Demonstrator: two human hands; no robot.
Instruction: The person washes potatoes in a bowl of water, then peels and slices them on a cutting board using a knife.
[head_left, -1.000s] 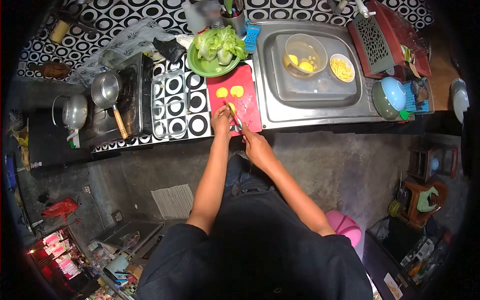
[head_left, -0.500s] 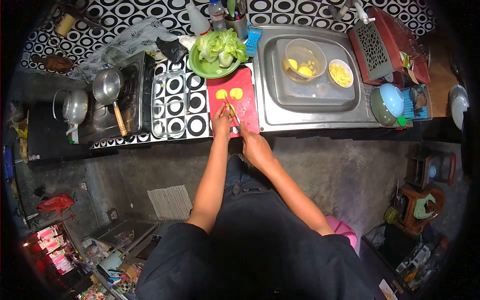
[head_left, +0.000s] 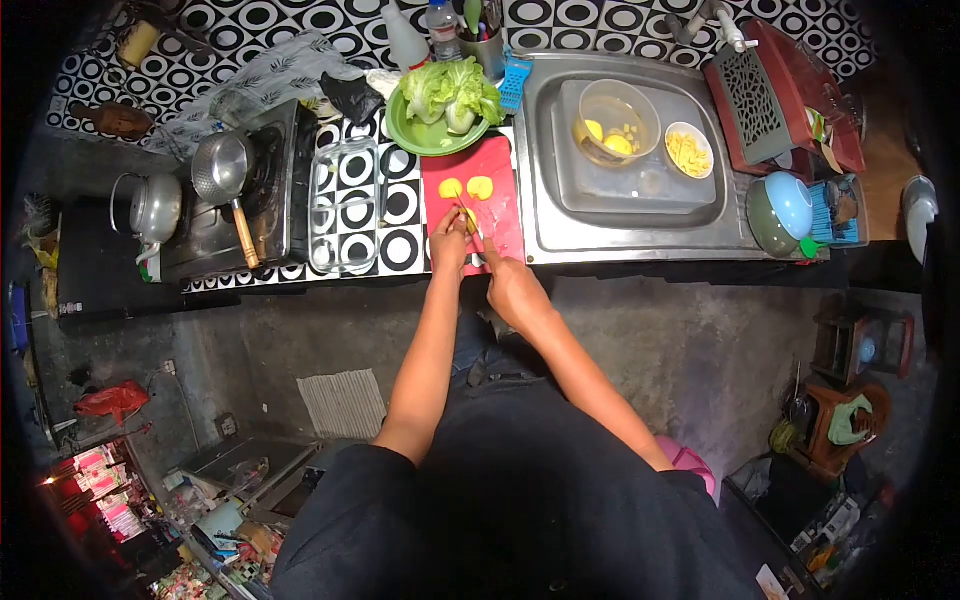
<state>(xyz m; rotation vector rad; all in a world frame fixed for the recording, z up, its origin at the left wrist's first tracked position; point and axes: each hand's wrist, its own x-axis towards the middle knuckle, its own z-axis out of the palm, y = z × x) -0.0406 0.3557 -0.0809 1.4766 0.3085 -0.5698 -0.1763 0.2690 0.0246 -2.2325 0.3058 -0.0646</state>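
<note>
A red cutting board (head_left: 500, 226) lies on the counter, with a yellow piece (head_left: 451, 188) and another yellow piece (head_left: 480, 188) near its middle. Below them my left hand (head_left: 449, 240) has its fingers closed on a small yellow piece (head_left: 471, 215). My right hand (head_left: 515, 291) grips a knife (head_left: 477, 226) by its handle, the blade slanting up and left beside the fingers of my left hand. Behind the board stands a green bowl (head_left: 430, 143) holding leafy greens (head_left: 462, 98).
Left of the board are a glass dish (head_left: 343, 205) and a stove with a pan (head_left: 223, 168). In the sink (head_left: 545, 215), an upturned tub carries a clear bowl (head_left: 620, 122) with yellow pieces and a white bowl (head_left: 689, 151) of yellow strips.
The whole view has shifted slightly, so the counter items appear a little further right. Both hands remain low on the board, with the knife still between them.
</note>
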